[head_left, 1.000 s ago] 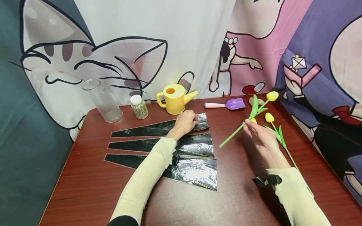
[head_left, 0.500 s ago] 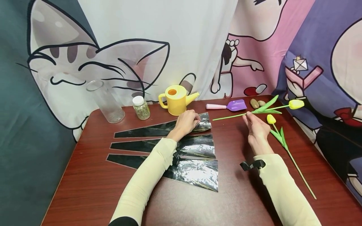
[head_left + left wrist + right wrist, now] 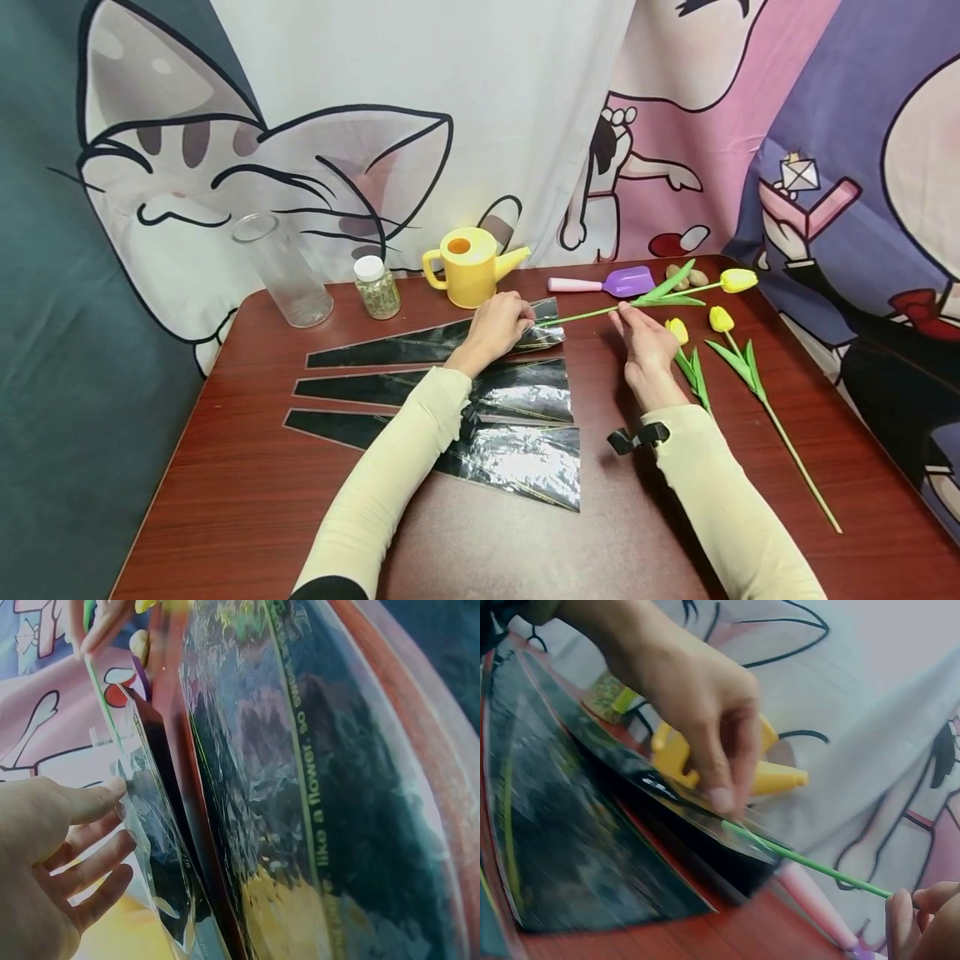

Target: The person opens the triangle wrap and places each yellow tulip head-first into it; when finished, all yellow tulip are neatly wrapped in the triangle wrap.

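Note:
My left hand [image 3: 495,327] pinches the upper edge of the farthest flower sleeve [image 3: 390,349], a black wrapper with a clear side, near its wide right end. In the right wrist view the mouth of that sleeve gapes under the left thumb. My right hand [image 3: 649,348] pinches the green stem of a yellow artificial tulip [image 3: 738,281] between thumb and fingers. The tulip lies nearly level, bloom to the right, and its stem end [image 3: 739,832] overlaps the sleeve's mouth. Two more sleeves, a middle one [image 3: 360,385] and a near one [image 3: 517,467], lie flat below.
Two more tulips lie right, one [image 3: 722,318] in full view, another [image 3: 677,331] partly behind my right arm. Along the back stand a clear glass vase [image 3: 288,279], a jar of green bits [image 3: 377,292] and a yellow watering can [image 3: 471,271], beside a purple toy shovel [image 3: 628,282] and stones [image 3: 698,277].
The right hand has turned the tulip from slanting to nearly level and moved it left, bringing the stem end to the sleeve's mouth. The left hand keeps its pinch in place.

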Motion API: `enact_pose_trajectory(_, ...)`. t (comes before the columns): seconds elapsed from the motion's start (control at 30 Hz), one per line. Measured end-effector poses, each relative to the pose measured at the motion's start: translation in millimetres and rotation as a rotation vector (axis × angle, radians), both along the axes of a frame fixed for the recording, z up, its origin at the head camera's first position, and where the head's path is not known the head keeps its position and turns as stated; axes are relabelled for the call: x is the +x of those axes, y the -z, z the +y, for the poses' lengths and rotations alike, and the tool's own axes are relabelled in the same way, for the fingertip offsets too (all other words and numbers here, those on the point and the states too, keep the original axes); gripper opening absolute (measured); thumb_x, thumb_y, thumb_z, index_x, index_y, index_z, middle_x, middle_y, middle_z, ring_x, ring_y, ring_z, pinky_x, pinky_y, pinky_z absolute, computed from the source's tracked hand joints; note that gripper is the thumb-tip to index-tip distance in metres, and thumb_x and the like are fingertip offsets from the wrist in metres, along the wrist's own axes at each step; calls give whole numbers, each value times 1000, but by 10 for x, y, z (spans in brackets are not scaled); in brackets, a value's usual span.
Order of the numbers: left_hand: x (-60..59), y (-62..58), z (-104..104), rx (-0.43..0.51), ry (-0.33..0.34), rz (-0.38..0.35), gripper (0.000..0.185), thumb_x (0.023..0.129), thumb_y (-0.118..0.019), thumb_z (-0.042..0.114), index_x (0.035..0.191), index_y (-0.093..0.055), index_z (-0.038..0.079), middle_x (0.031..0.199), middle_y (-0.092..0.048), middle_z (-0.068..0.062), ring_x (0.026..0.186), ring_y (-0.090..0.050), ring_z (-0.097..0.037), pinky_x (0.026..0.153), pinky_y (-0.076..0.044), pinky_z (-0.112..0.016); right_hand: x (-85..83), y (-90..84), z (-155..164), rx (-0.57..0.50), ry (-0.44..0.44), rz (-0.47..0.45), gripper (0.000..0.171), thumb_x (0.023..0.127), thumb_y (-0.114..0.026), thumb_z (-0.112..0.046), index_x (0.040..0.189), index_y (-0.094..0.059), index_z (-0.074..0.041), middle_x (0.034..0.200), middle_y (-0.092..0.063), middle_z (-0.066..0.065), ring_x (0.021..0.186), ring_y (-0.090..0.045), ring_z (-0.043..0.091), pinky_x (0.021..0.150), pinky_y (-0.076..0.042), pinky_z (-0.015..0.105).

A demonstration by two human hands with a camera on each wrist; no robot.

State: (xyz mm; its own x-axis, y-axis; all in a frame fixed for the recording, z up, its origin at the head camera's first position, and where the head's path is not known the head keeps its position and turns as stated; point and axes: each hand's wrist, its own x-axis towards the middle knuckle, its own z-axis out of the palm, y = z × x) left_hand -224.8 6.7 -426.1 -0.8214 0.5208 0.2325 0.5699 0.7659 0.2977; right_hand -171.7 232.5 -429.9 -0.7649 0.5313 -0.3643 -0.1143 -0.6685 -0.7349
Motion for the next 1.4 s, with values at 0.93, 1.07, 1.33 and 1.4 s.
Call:
enact_pose_trajectory(0.93, 4, 54, -76, -61, -22, -27, 8, 93, -70, 24, 95, -77, 21, 91, -62, 4, 87, -60, -16, 77, -50, -32, -116, 129, -583, 93, -383, -300, 7, 84, -73, 3, 91, -75, 2, 68, -70, 10, 45, -58, 6, 39, -43, 16)
enact_pose_trajectory(1.07, -13, 79, -76, -77, -29, -23, 10, 93, -69, 24, 98, -77, 21, 93, -63, 4, 89, -61, -16, 80, -50, -32, -123, 133, -584, 124, -399, -307, 17, 85, -73, 2, 101, -73, 4, 70, -71, 9, 46, -59, 6, 41, -44, 16)
enact_pose_trajectory(1.33, -24, 106, -76, -69, -16, -13, 10, 93, -70, 23, 98, -78, 20, 93, -64, 4, 89, -62, -16, 80, -51, -32, -79, 30, -408, 126, -403, -207, 11, 84, -76, -1, 94, -75, 3, 76, -72, 10, 52, -62, 9, 48, -49, 19)
enact_pose_trajectory(1.4, -23, 112, -74, -70, -10, -12, 11, 93, -69, 24, 98, -78, 20, 93, -64, 4, 89, -62, -16, 79, -51, -32, -72, -33, -270, 158, -398, -139, 8, 84, -76, -2, 91, -75, 2, 78, -72, 10, 55, -63, 10, 51, -52, 20)
